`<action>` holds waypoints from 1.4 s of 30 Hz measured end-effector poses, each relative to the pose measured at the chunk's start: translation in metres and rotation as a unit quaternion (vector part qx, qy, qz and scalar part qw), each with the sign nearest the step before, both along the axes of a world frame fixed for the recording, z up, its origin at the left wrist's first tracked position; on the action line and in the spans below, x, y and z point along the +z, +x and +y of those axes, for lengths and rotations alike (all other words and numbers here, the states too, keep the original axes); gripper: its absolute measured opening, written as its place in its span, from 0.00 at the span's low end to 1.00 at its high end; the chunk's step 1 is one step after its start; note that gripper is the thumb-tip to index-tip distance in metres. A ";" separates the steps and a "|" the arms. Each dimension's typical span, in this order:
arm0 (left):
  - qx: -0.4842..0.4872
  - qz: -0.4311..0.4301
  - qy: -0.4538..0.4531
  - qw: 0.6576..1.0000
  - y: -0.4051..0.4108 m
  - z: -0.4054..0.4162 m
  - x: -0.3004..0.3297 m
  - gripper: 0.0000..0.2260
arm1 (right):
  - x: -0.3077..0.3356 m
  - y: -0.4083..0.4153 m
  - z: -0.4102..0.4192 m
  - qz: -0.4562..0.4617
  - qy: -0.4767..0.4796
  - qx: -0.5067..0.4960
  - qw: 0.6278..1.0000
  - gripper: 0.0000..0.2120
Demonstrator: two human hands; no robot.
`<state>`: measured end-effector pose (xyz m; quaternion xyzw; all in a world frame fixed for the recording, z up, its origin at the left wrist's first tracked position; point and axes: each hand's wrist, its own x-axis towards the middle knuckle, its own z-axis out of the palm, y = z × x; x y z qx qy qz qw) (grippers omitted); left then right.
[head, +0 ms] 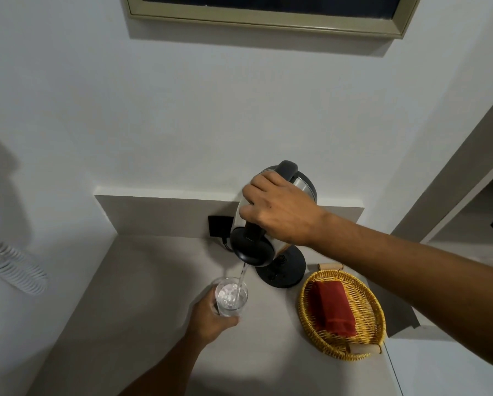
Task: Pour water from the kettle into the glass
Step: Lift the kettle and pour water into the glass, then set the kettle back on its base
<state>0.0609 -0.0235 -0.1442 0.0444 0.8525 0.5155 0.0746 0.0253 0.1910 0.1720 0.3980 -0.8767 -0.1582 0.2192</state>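
A steel kettle (304,182) with a black lid and handle is tipped forward over the counter. My right hand (279,211) is wrapped around its handle. From the spout a thin stream of water (242,277) falls into a clear glass (231,297), which is partly filled. My left hand (211,318) grips the glass from the near left side, holding it just in front of the kettle's black base (285,270).
A woven yellow basket (374,318) with a red packet (334,308) sits right of the glass on the grey counter (142,295). A black socket (218,225) is on the backsplash behind the kettle. A white coiled cord (16,270) hangs at the left wall.
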 end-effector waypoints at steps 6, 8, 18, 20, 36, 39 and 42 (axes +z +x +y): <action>0.001 0.002 0.006 1.000 0.000 0.000 -0.002 0.38 | -0.003 0.000 -0.001 -0.005 0.001 0.004 1.000 0.09; -0.003 0.002 0.006 1.000 -0.001 0.000 -0.002 0.38 | -0.004 -0.001 -0.001 -0.003 -0.004 0.004 1.000 0.09; -0.006 -0.016 0.011 1.000 -0.003 0.001 -0.006 0.40 | -0.037 -0.006 0.010 -0.032 -0.070 -0.028 0.997 0.03; -0.005 -0.027 0.019 0.999 -0.002 0.002 -0.005 0.38 | -0.054 -0.006 0.021 -0.058 -0.111 -0.066 0.990 0.04; 0.029 -0.121 -0.012 0.992 0.003 0.000 0.006 0.35 | -0.167 -0.026 0.104 -0.142 -0.640 -0.333 0.678 0.22; 0.028 -0.122 -0.007 0.992 0.006 0.000 0.010 0.35 | -0.180 -0.030 0.107 -0.158 -0.678 -0.370 0.615 0.22; 0.025 -0.124 0.000 0.992 0.008 0.002 0.017 0.34 | -0.184 -0.033 0.113 -0.152 -0.692 -0.377 0.597 0.23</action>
